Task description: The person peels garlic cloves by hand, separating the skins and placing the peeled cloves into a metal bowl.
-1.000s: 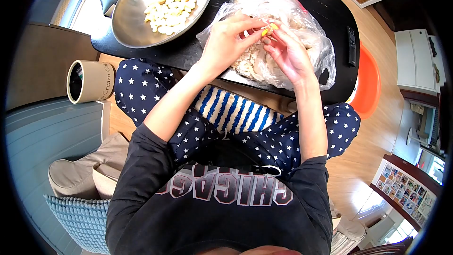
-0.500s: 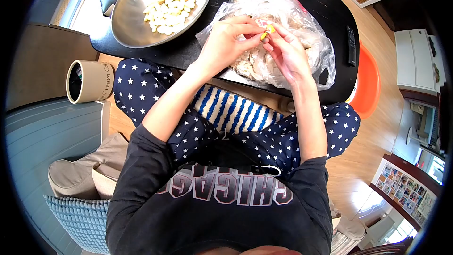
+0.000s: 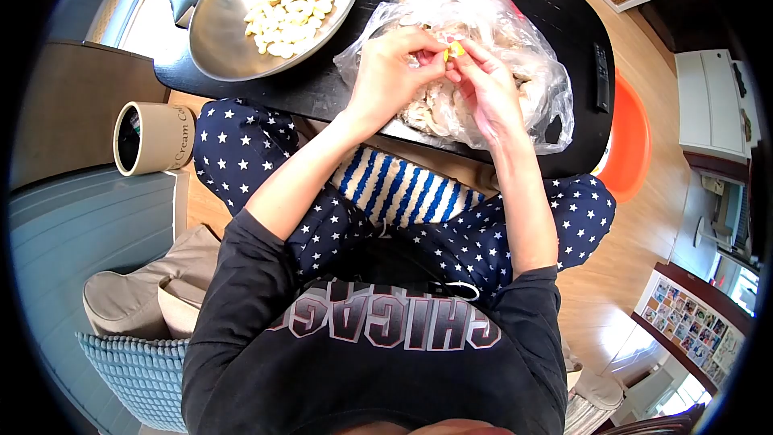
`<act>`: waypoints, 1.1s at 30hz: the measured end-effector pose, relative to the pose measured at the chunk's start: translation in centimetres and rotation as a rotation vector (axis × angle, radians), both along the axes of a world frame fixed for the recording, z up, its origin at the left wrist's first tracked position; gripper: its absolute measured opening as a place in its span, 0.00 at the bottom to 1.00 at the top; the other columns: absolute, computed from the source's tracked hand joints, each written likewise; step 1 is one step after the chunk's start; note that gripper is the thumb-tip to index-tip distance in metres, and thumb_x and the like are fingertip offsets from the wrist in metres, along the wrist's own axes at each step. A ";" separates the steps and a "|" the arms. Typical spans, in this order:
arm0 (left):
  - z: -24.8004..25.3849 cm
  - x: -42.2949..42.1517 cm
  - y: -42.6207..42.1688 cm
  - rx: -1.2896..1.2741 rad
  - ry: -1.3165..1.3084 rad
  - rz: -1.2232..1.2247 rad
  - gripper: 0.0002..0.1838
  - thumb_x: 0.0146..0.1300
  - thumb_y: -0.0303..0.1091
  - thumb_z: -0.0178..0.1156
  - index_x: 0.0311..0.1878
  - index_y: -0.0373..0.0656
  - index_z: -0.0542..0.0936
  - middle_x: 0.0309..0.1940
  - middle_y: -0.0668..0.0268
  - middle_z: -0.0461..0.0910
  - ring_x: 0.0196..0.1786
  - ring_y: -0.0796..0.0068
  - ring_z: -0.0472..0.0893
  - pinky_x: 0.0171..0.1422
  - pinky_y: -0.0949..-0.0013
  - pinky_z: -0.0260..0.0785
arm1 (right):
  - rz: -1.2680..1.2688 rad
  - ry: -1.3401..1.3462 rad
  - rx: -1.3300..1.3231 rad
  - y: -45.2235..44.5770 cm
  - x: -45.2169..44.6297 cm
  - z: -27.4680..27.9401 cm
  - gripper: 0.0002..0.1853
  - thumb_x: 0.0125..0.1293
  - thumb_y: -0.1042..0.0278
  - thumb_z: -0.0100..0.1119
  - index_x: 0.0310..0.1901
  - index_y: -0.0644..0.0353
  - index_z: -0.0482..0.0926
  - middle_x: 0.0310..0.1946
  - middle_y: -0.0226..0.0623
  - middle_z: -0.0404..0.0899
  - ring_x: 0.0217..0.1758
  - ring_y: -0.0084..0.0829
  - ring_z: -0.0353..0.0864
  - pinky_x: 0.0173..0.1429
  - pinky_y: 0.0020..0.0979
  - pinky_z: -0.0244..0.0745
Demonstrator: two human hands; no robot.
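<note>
**Yellow piece (image 3: 456, 49) pinched above plastic bag (image 3: 551, 93)**

At far left, pale cloves-like bits (image 3: 291, 16) lie in a steel bowl (image 3: 217, 24). The left hand (image 3: 393, 68) and right hand (image 3: 489, 93), both half-curled, pinch the yellow piece between them. Farther right, a remote control (image 3: 601, 78) lies on the black table (image 3: 564, 16).

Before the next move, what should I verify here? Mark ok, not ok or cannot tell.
1. Bare left hand and bare right hand together above the clear plastic bag: ok.
2. Bright-yellow patches at the fingertips identified: cannot tell, too small.
3. Pale-yellow pieces inside the round silver metal bowl: ok.
4. Both hands apart from the bowl: ok.
5. Slim black remote apart from the bag: ok.
</note>
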State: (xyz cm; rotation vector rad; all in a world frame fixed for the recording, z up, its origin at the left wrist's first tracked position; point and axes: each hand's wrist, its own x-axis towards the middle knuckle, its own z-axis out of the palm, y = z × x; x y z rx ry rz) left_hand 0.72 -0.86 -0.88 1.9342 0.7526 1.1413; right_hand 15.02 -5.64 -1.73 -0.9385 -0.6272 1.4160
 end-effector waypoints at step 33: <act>1.1 -0.5 0.4 -0.010 -0.028 0.032 0.07 0.54 0.24 0.60 0.37 0.37 0.80 0.30 0.65 0.80 0.32 0.80 0.77 0.38 0.79 0.69 | 0.126 0.194 -0.016 0.0 0.6 1.6 0.15 0.64 0.72 0.49 0.51 0.67 0.69 0.39 0.40 0.77 0.41 0.25 0.77 0.43 0.23 0.74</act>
